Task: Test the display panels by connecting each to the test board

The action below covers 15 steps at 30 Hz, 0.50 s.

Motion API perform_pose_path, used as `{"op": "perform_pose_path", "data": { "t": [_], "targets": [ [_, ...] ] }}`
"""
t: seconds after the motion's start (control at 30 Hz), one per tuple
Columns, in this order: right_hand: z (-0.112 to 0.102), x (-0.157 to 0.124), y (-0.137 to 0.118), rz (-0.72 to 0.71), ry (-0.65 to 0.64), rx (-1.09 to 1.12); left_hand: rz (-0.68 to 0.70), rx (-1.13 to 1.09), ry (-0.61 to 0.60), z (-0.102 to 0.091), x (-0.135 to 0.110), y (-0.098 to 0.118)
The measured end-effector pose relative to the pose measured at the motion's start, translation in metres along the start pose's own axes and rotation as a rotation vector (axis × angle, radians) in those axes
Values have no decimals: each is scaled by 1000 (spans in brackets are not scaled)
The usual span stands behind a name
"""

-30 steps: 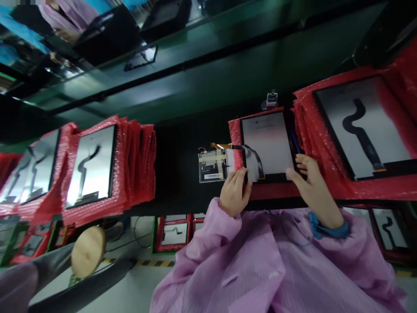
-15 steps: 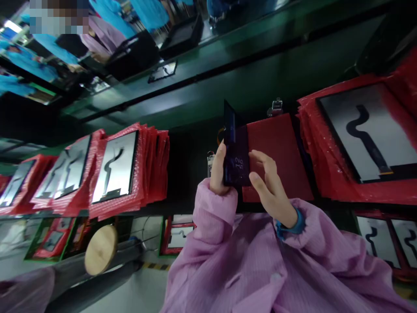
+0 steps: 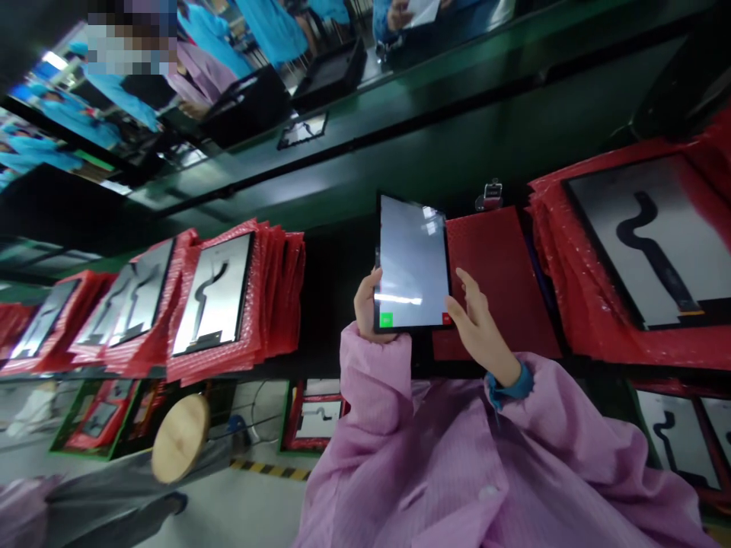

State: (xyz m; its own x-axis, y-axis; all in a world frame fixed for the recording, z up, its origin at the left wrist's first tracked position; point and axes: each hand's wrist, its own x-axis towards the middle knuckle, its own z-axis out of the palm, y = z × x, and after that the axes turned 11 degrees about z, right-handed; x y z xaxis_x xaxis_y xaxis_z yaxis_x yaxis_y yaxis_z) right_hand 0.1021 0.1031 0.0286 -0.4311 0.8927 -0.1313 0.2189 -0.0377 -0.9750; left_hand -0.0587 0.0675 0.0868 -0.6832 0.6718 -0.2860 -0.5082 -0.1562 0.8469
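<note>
A tablet [image 3: 412, 259] with a lit pale-grey screen is tilted up in front of me. A green square shows at its lower left corner and a red one at its lower right. My left hand [image 3: 368, 308] grips its lower left edge, thumb at the front and fingers behind it. Beside the lower right edge is my right hand [image 3: 477, 327], its fingers apart and its thumb at or very near the screen's edge by the red square. Under and beyond the right hand lies a red bubble-wrap pad [image 3: 502, 281].
Stacks of red bubble-wrap sleeves topped with display panels stand at left [image 3: 214, 293] and right [image 3: 656, 243]. A small metal-framed part [image 3: 491, 194] sits behind the pad. Below the bench are a round wooden stool [image 3: 181, 438] and green-edged crates [image 3: 85, 426]. Co-workers sit across the line.
The tablet has turned to face me, and its dark screen with clock digits is now a bright pale one with coloured corner squares. My right hand stays beside its right edge.
</note>
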Motion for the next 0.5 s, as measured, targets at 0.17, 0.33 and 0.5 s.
{"op": "perform_pose_path", "data": {
  "t": [0.17,0.33,0.5],
  "targets": [
    [-16,2,-2,-184,-3,-97,77,-31,-187,-6,4,-18],
    [-34,-12,-12,-297,142,-484,83,-56,-225,-8,9,-47],
    [-48,-10,-26,-404,249,-603,85,-233,-308,-17,11,-60]
  ]
}}
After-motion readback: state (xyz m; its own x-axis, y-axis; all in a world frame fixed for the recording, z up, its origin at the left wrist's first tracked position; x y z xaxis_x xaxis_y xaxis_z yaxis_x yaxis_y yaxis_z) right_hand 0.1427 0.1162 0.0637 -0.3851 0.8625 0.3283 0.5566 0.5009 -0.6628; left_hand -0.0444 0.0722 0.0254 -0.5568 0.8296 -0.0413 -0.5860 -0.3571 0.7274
